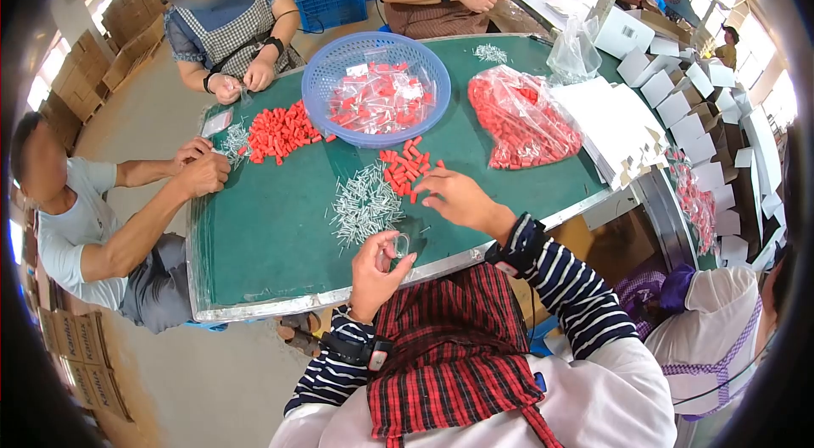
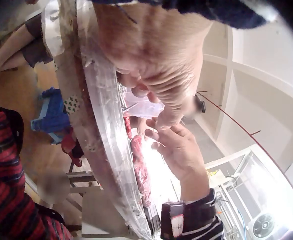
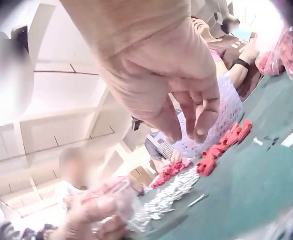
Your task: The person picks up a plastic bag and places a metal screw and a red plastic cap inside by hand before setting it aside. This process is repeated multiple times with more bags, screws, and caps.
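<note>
My left hand [image 1: 376, 277] holds a small clear plastic bag [image 1: 400, 246] near the table's front edge. In the right wrist view, the bag [image 3: 124, 200] stands up from the fingers, a pinkish edge showing along its top. My right hand [image 1: 462, 200] reaches over the table, its bent fingertips right at a small pile of red wall plugs [image 1: 405, 166]. In the right wrist view those fingers [image 3: 206, 117] point down, with nothing visible between them and the thumb. Loose silver screws [image 1: 365, 204] lie in a heap between my two hands, beside the plugs.
A blue basket [image 1: 315, 100] with bagged red pieces stands behind the plugs. A clear bag of red plugs [image 1: 521, 122] and white sheets [image 1: 606, 130] lie to the right. Two people work at the table's left with another red pile [image 1: 280, 130]; someone stands across.
</note>
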Demonstrator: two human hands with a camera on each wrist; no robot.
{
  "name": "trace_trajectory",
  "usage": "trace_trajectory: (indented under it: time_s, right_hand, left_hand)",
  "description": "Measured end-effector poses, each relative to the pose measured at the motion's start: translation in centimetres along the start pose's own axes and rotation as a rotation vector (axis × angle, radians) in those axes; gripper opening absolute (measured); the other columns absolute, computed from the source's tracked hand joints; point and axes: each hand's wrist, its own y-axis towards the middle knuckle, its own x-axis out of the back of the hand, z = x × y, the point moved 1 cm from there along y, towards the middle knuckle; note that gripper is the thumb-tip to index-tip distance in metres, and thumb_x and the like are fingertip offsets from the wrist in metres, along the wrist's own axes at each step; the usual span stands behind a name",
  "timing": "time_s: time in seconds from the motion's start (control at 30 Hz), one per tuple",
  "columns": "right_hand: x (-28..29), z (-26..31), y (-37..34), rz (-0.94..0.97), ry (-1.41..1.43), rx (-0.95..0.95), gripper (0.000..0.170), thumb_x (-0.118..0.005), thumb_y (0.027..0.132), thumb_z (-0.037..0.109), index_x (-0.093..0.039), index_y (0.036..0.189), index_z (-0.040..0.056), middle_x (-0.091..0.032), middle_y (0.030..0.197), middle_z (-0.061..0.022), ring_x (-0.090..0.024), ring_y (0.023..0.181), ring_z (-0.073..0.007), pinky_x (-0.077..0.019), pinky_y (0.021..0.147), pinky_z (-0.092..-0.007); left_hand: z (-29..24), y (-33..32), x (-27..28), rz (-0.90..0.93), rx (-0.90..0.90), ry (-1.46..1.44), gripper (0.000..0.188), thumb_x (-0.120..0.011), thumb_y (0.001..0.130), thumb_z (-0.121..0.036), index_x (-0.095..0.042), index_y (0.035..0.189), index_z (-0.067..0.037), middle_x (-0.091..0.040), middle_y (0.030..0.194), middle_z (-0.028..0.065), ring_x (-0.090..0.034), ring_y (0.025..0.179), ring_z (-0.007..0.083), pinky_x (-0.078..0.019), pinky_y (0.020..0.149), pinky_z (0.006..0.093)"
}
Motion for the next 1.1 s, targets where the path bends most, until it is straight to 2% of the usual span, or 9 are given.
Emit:
trace_trajectory:
  time_s: [0.23, 0.33, 0.4, 0.43, 0.53, 0.6, 0.8, 1.0, 1.1]
  right_hand:
    - [-3.6, -1.1, 1.6, -0.062, -0.32, 0.122, 0.026, -0.061, 0.077, 0.006, -0.062, 0.103, 0.0077, -0.061, 0.101, -0.0088, -0.061, 0.094, -0.0286, -0.0496, 0.081, -0.0379]
    - [-3.6, -0.3, 2.0, 0.043, -0.467, 0.141, 0.023, -0.055, 0.076, 0.012, -0.063, 0.097, 0.0064, -0.062, 0.096, -0.0102, -0.063, 0.088, -0.0268, -0.0512, 0.076, -0.0375]
    - [-4.2, -0.4, 1.6, -0.047, -0.45, 0.176, 0.021, -0.055, 0.075, 0.011, -0.062, 0.094, 0.0052, -0.062, 0.094, -0.0106, -0.063, 0.086, -0.0269, -0.052, 0.072, -0.0371]
    - [-3.7, 0.1, 1.6, 0.046, -0.457, 0.141, 0.021, -0.055, 0.075, 0.01, -0.062, 0.093, 0.0049, -0.061, 0.093, -0.0107, -0.063, 0.085, -0.026, -0.0528, 0.07, -0.0363]
    - [-5.3, -0.1, 1.5, 0.064, -0.585, 0.146, 0.02, -0.057, 0.074, 0.012, -0.062, 0.091, 0.0027, -0.062, 0.088, -0.0098, -0.064, 0.082, -0.0241, -0.0528, 0.067, -0.0343]
    - [-5.5, 0.7, 0.9, -0.012, -0.576, 0.115, 0.02, -0.058, 0.073, 0.013, -0.062, 0.089, 0.0016, -0.061, 0.085, -0.0109, -0.064, 0.08, -0.025, -0.0521, 0.065, -0.0345]
    - [-4.7, 1.9, -0.9, -0.11, -0.553, 0.143, 0.021, -0.059, 0.071, 0.014, -0.061, 0.086, 0.0007, -0.057, 0.083, -0.0117, -0.062, 0.075, -0.0259, -0.0509, 0.06, -0.0344]
    - [-4.9, 1.1, -2.3, -0.049, -0.486, 0.105, 0.015, -0.058, 0.072, 0.014, -0.061, 0.083, 0.0045, -0.056, 0.087, -0.0125, -0.06, 0.083, -0.0278, -0.0524, 0.066, -0.0354]
    - [-4.1, 0.8, -2.6, -0.08, -0.398, 0.153, 0.016, -0.058, 0.069, 0.01, -0.065, 0.082, 0.0034, -0.059, 0.086, -0.0133, -0.062, 0.08, -0.0298, -0.0525, 0.067, -0.0373]
  left_hand:
    - [-0.2, -0.2, 0.2, -0.014, 0.025, 0.081, 0.043, -0.077, 0.071, 0.002, -0.058, 0.109, -0.002, -0.046, 0.078, -0.0021, -0.043, 0.069, 0.004, -0.0366, 0.054, 0.0174]
    - [1.0, -0.3, 0.3, -0.033, -0.014, 0.105, 0.044, -0.076, 0.07, 0.002, -0.058, 0.109, -0.006, -0.047, 0.079, -0.0024, -0.043, 0.068, 0.0037, -0.0342, 0.05, 0.0172]
    - [1.0, -0.4, 0.2, -0.046, 0.042, 0.028, 0.046, -0.076, 0.069, 0.003, -0.057, 0.109, -0.006, -0.047, 0.08, -0.002, -0.043, 0.069, 0.0043, -0.0355, 0.051, 0.0174]
    - [0.8, -0.5, 0.3, -0.029, 0.069, 0.044, 0.045, -0.074, 0.07, 0.005, -0.057, 0.11, -0.005, -0.047, 0.083, -0.0015, -0.044, 0.074, 0.0054, -0.0383, 0.057, 0.0177]
    - [-0.2, -0.5, 0.6, 0.007, 0.041, 0.14, 0.043, -0.071, 0.071, 0.006, -0.055, 0.111, -0.002, -0.048, 0.088, -0.0007, -0.045, 0.078, 0.0077, -0.0424, 0.068, 0.0205]
    - [0.1, -0.3, 0.4, 0.026, -0.003, 0.139, 0.043, -0.072, 0.071, 0.005, -0.056, 0.11, -0.002, -0.047, 0.084, -0.0002, -0.045, 0.075, 0.0073, -0.0398, 0.062, 0.0189]
    - [-0.8, -0.5, 0.0, -0.028, 0.065, 0.089, 0.041, -0.07, 0.073, 0.006, -0.054, 0.111, 0.0, -0.048, 0.093, 0.0013, -0.046, 0.081, 0.0083, -0.044, 0.069, 0.0209]
    - [0.7, -0.3, 0.6, -0.026, 0.082, 0.129, 0.042, -0.073, 0.073, 0.005, -0.056, 0.111, -0.002, -0.049, 0.096, 0.0008, -0.046, 0.082, 0.0077, -0.0439, 0.067, 0.0197]
    - [0.0, -0.2, 0.3, -0.024, 0.072, 0.086, 0.045, -0.075, 0.071, 0.003, -0.058, 0.111, -0.004, -0.048, 0.084, -0.0017, -0.045, 0.071, 0.0062, -0.0412, 0.058, 0.0185]
